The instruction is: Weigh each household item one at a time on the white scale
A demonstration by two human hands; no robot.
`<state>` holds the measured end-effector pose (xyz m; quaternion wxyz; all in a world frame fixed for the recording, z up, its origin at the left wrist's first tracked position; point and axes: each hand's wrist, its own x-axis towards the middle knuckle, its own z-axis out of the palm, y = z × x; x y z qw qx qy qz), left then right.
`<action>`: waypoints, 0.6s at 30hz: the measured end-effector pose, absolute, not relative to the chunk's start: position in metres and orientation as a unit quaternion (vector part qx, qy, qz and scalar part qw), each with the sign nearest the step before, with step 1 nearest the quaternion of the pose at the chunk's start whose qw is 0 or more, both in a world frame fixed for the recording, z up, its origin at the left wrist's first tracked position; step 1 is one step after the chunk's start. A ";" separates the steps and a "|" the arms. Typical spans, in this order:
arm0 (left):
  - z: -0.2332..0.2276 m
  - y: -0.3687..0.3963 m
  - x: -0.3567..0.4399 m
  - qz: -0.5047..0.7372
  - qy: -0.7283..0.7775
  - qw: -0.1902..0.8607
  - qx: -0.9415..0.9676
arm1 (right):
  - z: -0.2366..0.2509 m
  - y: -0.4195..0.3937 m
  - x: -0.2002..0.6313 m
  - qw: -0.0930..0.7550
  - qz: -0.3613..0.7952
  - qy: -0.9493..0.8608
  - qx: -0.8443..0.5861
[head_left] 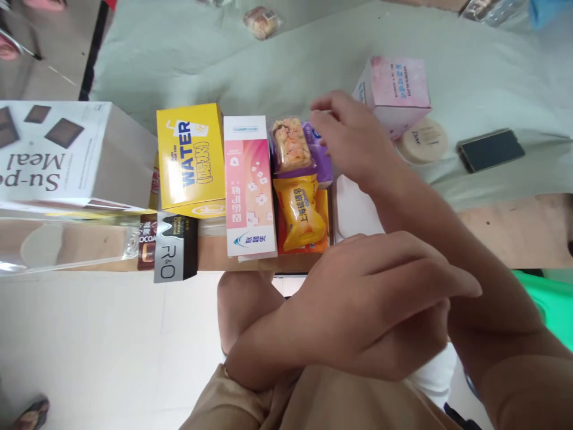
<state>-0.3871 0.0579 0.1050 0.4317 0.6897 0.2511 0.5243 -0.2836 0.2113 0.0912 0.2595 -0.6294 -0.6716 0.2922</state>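
Right hand (347,140) hovers over the purple packet (320,158) — fingers loosely spread, grasping nothing, packet just below-left of the fingertips, long axis running toward the person. Left hand (358,298) rests slack on the right forearm, farther off.

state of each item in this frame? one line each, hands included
right hand: empty, fingers spread, over the purple packet
left hand: empty, resting on the right forearm
yellow WATER box: closed, lying flat
pink box: closed, lying flat
yellow snack packet: sealed
phone: screen dark
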 end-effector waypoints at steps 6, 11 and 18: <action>0.097 0.055 -0.366 0.480 0.235 0.437 0.724 | 0.067 0.101 -0.153 0.449 0.317 -0.546 -0.633; 0.080 0.056 -0.328 0.419 0.195 0.438 0.771 | 0.013 0.010 -0.008 0.491 0.125 -0.336 -0.794; 0.052 0.052 -0.278 0.334 0.174 0.434 0.819 | -0.016 -0.039 0.189 0.439 -0.073 -0.147 -0.883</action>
